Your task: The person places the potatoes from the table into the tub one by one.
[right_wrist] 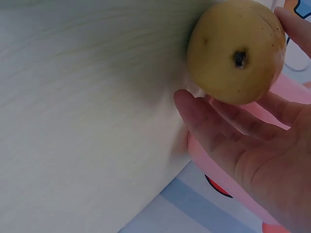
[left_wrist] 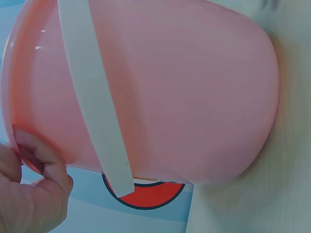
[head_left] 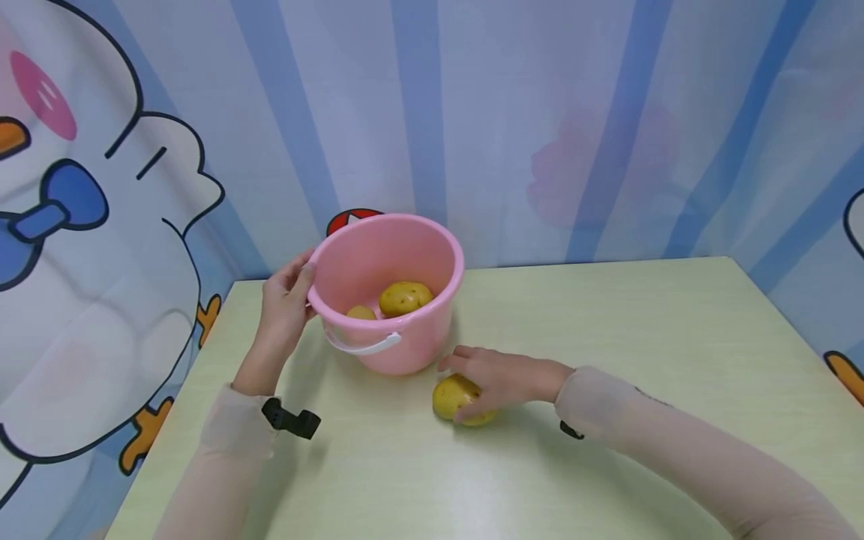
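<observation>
A pink bucket point(head_left: 425, 341) with a white handle point(head_left: 367, 346) stands on the table, its mouth leaning toward me. My left hand point(head_left: 280, 315) grips its rim at the left; the left wrist view shows fingers point(left_wrist: 46, 155) curled at that rim. Inside lie a yellow potato point(head_left: 405, 298) and part of a second potato point(head_left: 361, 312). In front of the bucket, my right hand point(head_left: 506, 379) holds another potato point(head_left: 451, 397) between thumb and fingers, at the tabletop. Seen from the right wrist, this potato point(right_wrist: 233, 53) has a dark spot.
The pale wooden table point(head_left: 641, 322) reaches back to a blue striped curtain point(head_left: 499, 135) with cartoon prints. A large white cartoon bird point(head_left: 88, 322) is printed on the left side. Small black wrist devices point(head_left: 290, 420) sit at both cuffs.
</observation>
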Available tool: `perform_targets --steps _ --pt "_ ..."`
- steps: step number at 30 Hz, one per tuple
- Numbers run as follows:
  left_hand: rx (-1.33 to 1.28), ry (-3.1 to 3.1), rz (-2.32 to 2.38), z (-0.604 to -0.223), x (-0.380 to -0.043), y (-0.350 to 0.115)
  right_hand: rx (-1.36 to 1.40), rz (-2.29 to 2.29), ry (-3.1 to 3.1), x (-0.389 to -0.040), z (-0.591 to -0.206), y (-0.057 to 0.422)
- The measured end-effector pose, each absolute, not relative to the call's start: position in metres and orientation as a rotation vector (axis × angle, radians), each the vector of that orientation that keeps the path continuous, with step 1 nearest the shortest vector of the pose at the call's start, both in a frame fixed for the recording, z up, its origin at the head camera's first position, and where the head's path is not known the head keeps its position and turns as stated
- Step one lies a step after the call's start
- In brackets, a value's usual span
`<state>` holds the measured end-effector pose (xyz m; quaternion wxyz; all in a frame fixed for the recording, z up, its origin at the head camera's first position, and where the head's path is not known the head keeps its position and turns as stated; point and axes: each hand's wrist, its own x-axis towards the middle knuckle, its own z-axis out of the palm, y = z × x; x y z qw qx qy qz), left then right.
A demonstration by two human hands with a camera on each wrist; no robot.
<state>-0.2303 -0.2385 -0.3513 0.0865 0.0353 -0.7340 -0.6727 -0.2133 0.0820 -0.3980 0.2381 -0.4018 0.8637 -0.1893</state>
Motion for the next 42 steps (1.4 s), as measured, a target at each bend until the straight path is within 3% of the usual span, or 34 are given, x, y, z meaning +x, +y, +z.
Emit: perform_targets --steps 42 --pt "0.073 -2.144 -2.027 -0.353 -0.230 -0.239 -1.186 -0.522 2.388 -0.213 -0.408 0.083"
